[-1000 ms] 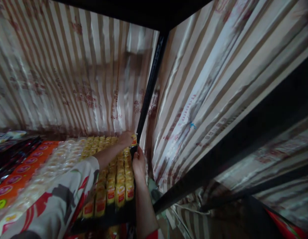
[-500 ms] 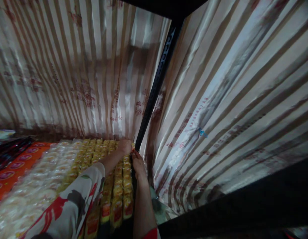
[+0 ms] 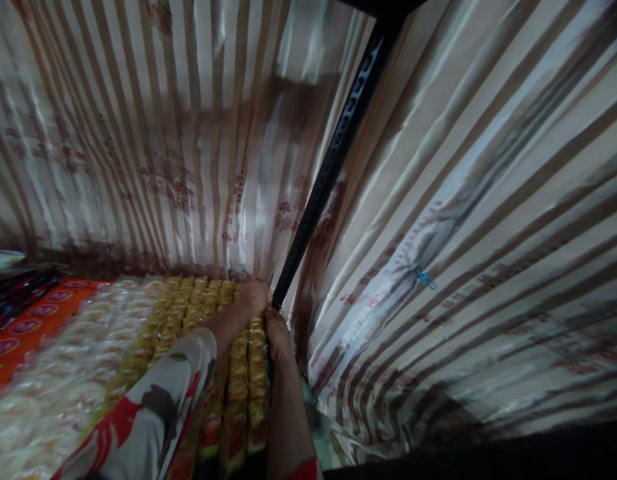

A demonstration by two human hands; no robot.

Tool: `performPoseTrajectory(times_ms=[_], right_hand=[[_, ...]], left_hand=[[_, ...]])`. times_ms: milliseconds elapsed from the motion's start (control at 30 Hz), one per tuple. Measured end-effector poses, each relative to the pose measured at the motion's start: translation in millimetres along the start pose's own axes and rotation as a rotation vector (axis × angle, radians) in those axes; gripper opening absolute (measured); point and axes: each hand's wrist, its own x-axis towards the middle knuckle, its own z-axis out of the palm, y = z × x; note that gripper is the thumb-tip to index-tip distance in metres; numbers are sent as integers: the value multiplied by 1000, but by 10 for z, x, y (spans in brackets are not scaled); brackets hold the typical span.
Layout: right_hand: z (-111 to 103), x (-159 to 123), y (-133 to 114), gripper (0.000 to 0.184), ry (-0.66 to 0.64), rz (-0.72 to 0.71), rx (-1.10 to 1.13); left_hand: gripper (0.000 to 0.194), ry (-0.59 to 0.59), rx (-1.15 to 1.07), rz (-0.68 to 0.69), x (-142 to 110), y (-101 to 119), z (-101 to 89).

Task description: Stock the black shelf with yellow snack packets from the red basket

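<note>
A: Where do the packets lie?

B: Taking the view's centre as the dial, I find yellow-wrapped packets (image 3: 240,383) in rows toward 7 o'clock, with white packets (image 3: 103,340) beyond them toward 8. The left hand (image 3: 255,295) stands at 8, over the far end of the yellow rows; the right hand (image 3: 277,327) at 7, just beside the outermost row.

A: And the fingers?

B: Both sets curl close together; too dim for me to tell whether they clamp a packet.

A: How would one handle?

B: I judge it light, soft and crushable, its glossy film slippery; a gentle pinch across both sides suits it.

A: Edges and room?

B: The black post (image 3: 333,157) slants from 1 o'clock down to the hands; striped sheeting (image 3: 203,167) bounds 10 o'clock. I judge the freest path to be above the packet tops, toward 8.
</note>
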Motion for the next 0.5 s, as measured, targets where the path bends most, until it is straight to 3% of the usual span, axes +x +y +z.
performPoseTrajectory(times_ms=[167,500], right_hand=[[37,-53,-101,27,15,87,109],[16,-14,-5,32,26,58,166]], left_hand=[[11,33,0,11,-2,9,-24],[28,75,-100,-53,-48,57,-53]])
